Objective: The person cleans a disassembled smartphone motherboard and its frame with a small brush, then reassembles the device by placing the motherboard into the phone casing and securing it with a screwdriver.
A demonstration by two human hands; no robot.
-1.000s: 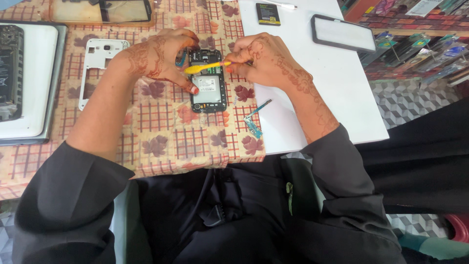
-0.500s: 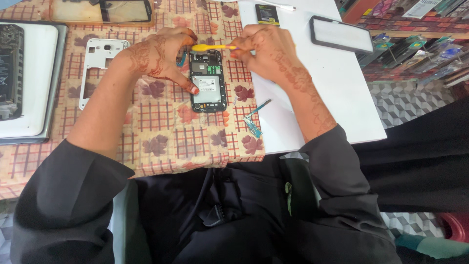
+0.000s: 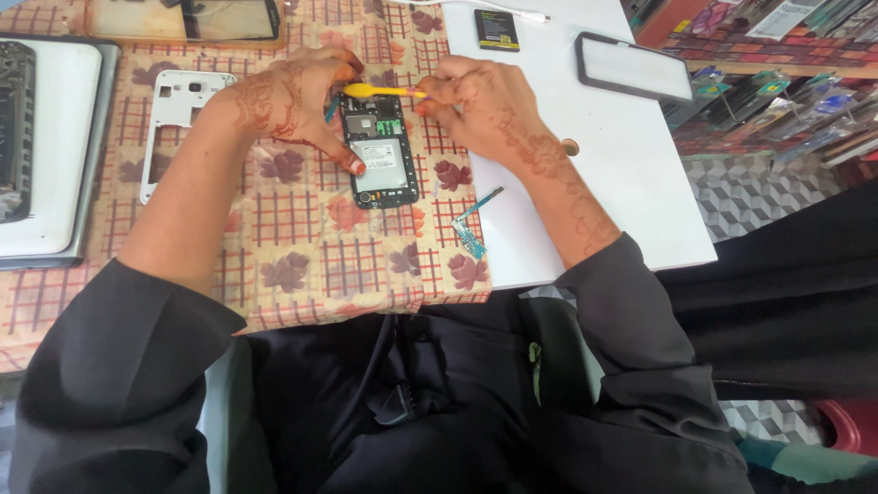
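Observation:
An opened black phone (image 3: 380,155) lies face down on the patterned cloth, its circuit board and a white label showing. My left hand (image 3: 297,101) rests on its left edge, thumb pressed on the frame, fingers curled at the top corner. My right hand (image 3: 476,105) grips a yellow pry tool (image 3: 380,91), held level across the phone's top end, tip towards my left fingers.
A white phone frame (image 3: 178,114) lies left of my left hand. A small green flex board (image 3: 471,233) sits near the table's front edge. Farther back lie a black battery (image 3: 497,29), a black-rimmed screen panel (image 3: 636,69) and a glass panel (image 3: 229,16). A white tray (image 3: 55,155) stands at far left.
The yellow pry tool has risen from the middle of the phone to its top end. My right hand moved up with it; my left hand stayed on the phone.

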